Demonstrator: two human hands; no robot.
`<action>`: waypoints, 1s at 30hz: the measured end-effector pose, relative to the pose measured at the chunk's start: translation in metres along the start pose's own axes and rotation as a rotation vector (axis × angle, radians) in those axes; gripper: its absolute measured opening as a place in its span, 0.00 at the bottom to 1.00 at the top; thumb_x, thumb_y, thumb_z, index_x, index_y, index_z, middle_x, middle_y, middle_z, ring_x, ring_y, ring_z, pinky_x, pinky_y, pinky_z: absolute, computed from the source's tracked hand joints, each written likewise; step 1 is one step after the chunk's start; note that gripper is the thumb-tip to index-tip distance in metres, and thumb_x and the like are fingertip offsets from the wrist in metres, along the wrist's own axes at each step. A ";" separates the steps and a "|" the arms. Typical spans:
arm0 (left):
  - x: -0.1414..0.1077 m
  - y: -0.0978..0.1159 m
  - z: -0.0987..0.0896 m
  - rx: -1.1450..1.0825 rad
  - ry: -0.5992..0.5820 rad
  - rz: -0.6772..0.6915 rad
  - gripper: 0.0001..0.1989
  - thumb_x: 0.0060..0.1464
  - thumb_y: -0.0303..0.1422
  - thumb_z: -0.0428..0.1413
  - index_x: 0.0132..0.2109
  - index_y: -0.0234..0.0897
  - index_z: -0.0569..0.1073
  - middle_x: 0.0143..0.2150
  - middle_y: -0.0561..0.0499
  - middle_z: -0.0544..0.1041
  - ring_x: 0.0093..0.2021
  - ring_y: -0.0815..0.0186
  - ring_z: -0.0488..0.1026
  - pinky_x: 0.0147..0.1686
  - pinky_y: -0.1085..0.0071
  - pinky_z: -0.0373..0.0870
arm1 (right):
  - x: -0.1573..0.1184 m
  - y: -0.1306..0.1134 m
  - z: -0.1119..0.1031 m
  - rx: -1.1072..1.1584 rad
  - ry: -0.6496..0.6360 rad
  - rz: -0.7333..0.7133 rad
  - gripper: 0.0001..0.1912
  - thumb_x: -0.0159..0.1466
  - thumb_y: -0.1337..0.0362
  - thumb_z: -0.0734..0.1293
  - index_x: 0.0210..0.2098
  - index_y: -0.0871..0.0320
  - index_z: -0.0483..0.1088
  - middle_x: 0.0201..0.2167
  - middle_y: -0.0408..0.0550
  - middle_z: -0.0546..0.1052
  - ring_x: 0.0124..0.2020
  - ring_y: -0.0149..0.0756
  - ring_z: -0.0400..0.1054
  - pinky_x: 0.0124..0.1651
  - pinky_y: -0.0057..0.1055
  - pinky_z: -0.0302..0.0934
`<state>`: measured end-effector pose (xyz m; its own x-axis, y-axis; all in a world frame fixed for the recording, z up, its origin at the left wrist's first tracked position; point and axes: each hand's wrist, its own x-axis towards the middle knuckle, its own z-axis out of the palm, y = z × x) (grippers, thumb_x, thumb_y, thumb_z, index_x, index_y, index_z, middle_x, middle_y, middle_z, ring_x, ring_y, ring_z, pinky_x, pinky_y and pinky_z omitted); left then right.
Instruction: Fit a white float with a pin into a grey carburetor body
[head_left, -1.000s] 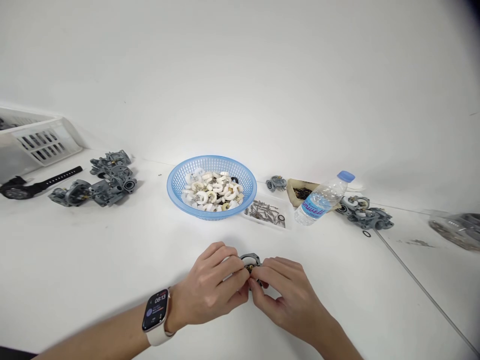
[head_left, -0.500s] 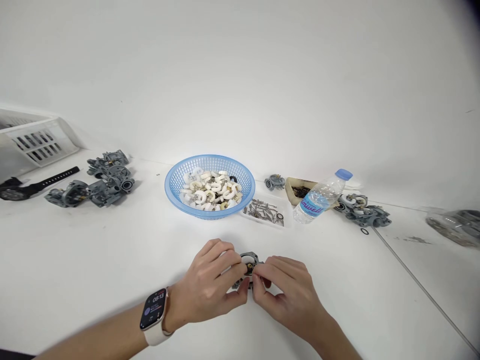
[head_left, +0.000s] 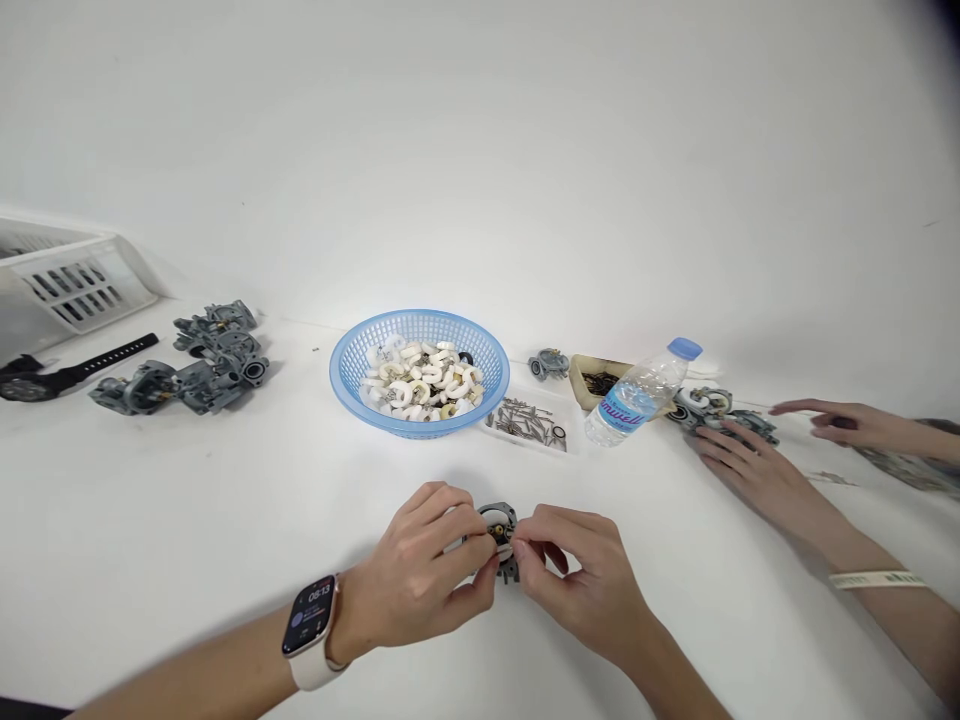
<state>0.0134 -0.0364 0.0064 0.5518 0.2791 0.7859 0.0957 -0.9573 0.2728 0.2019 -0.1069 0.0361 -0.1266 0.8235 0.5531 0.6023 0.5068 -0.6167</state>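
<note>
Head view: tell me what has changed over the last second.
A co-worker's two hands have come in from the right, one onto the grey parts beside the water bottle. The left hand and right hand stay pinched on the small grey part; the blue basket is unmoved.

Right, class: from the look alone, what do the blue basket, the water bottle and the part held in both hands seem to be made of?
Blue basket: plastic, judging by its moulded mesh wall. Water bottle: clear plastic, see-through with a blue cap. Part between left hand and right hand: probably cast metal, dull grey.
</note>
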 end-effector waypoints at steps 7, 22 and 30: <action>0.000 -0.001 0.000 -0.012 0.020 -0.020 0.07 0.57 0.19 0.57 0.39 0.35 0.74 0.32 0.48 0.77 0.37 0.61 0.70 0.38 0.64 0.71 | -0.004 0.000 -0.001 0.064 -0.077 0.084 0.08 0.67 0.71 0.64 0.34 0.56 0.73 0.22 0.40 0.71 0.21 0.29 0.59 0.25 0.27 0.59; 0.000 -0.002 0.001 -0.027 0.052 -0.050 0.08 0.57 0.18 0.58 0.40 0.34 0.74 0.32 0.48 0.76 0.38 0.61 0.69 0.38 0.63 0.71 | -0.006 0.006 0.000 0.171 -0.101 0.144 0.08 0.69 0.72 0.64 0.38 0.55 0.74 0.25 0.40 0.71 0.24 0.29 0.62 0.27 0.26 0.59; -0.002 -0.002 0.004 -0.066 0.021 -0.056 0.08 0.58 0.18 0.57 0.41 0.34 0.73 0.33 0.48 0.76 0.38 0.62 0.69 0.40 0.63 0.71 | -0.004 0.004 0.000 0.194 -0.119 0.172 0.08 0.70 0.71 0.64 0.36 0.55 0.74 0.25 0.40 0.72 0.25 0.30 0.63 0.29 0.27 0.60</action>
<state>0.0152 -0.0352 0.0020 0.5293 0.3345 0.7797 0.0706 -0.9332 0.3524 0.2046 -0.1079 0.0312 -0.1339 0.9200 0.3684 0.4628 0.3868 -0.7977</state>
